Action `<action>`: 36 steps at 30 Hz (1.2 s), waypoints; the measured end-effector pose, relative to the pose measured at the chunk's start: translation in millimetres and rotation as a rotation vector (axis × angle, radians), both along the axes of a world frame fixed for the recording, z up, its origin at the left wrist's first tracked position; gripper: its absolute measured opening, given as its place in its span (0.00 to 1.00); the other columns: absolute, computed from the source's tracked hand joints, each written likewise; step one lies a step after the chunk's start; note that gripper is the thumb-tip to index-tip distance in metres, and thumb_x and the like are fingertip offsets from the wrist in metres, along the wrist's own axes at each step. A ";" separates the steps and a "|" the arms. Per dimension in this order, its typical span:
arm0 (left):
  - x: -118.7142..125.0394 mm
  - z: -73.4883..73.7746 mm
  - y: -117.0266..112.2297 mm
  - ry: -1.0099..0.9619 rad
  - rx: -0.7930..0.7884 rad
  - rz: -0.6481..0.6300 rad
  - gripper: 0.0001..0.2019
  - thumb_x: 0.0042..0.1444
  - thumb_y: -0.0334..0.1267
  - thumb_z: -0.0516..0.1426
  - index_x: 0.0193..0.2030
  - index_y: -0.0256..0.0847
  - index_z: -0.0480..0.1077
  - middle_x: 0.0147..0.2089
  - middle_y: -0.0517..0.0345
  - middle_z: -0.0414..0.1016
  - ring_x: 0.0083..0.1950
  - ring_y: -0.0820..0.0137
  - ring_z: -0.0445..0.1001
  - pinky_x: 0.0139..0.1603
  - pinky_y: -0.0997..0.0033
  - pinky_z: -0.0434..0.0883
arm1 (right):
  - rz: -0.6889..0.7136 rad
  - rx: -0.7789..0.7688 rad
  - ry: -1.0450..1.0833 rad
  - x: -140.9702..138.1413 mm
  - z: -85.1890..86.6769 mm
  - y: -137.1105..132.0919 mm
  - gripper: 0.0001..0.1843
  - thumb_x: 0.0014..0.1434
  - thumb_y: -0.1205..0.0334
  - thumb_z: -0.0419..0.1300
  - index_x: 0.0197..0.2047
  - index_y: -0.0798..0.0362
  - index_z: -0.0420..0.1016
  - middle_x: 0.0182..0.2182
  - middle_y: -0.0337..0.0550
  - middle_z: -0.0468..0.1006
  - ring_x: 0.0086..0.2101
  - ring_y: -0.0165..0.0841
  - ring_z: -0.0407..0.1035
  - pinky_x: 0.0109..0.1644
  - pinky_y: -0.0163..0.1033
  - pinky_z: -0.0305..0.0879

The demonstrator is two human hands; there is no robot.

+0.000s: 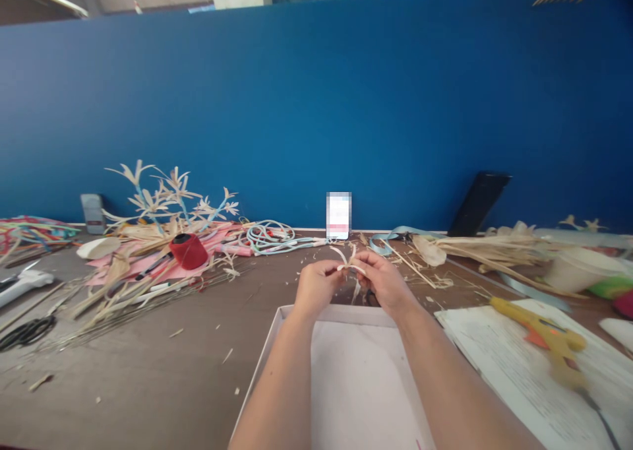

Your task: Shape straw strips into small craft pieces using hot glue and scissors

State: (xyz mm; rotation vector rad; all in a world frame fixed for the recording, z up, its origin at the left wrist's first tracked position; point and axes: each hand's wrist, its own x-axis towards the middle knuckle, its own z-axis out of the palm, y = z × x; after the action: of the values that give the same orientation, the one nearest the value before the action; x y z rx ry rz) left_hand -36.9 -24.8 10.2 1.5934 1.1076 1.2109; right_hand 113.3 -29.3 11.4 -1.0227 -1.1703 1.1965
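Above the far edge of a shallow white box lid, my left hand and my right hand meet with bent fingers. Between the fingertips is a small pale straw flower, its thin petals spreading upward and sideways. Both hands pinch it, one from each side; the fingers cover part of it. Further left, similar pale straw flowers stand on light blue stems. A dark object lies partly hidden under my right hand, too unclear to name.
A lit phone leans against the blue partition. On the left lie a red thread spool, blue cord and a white glue gun. A yellow glue gun rests on papers; dry straw lies behind.
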 end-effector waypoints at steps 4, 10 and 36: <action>2.0 0.5 2.8 -0.152 -0.129 -0.009 0.10 0.44 0.41 0.61 0.31 0.37 0.77 0.26 0.59 0.74 0.25 0.74 0.71 0.24 0.78 0.65 | -0.032 -0.019 0.056 -0.1 -1.8 1.4 0.17 0.47 0.49 0.64 0.36 0.52 0.75 0.21 0.35 0.68 0.22 0.25 0.59 0.22 0.29 0.53; 2.2 8.8 1.2 -0.230 -0.241 0.053 0.12 0.41 0.40 0.64 0.33 0.36 0.77 0.27 0.57 0.75 0.23 0.75 0.72 0.21 0.80 0.64 | -0.381 -0.155 0.107 3.5 -7.7 10.8 0.14 0.42 0.57 0.66 0.35 0.51 0.75 0.27 0.39 0.73 0.21 0.26 0.62 0.17 0.29 0.53; -6.1 3.8 9.1 -0.267 -0.281 0.206 0.16 0.40 0.44 0.63 0.35 0.35 0.77 0.31 0.53 0.77 0.20 0.78 0.69 0.18 0.80 0.62 | -0.383 -0.029 -1.256 70.7 39.9 -44.5 0.12 0.49 0.56 0.60 0.37 0.44 0.80 0.32 0.45 0.80 0.31 0.43 0.73 0.28 0.40 0.59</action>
State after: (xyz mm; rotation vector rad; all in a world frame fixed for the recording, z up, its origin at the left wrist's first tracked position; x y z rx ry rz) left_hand -43.0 -15.7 14.0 1.0932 1.2252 1.2933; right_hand 184.0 -73.8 51.3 -2.0155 -1.7377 0.1543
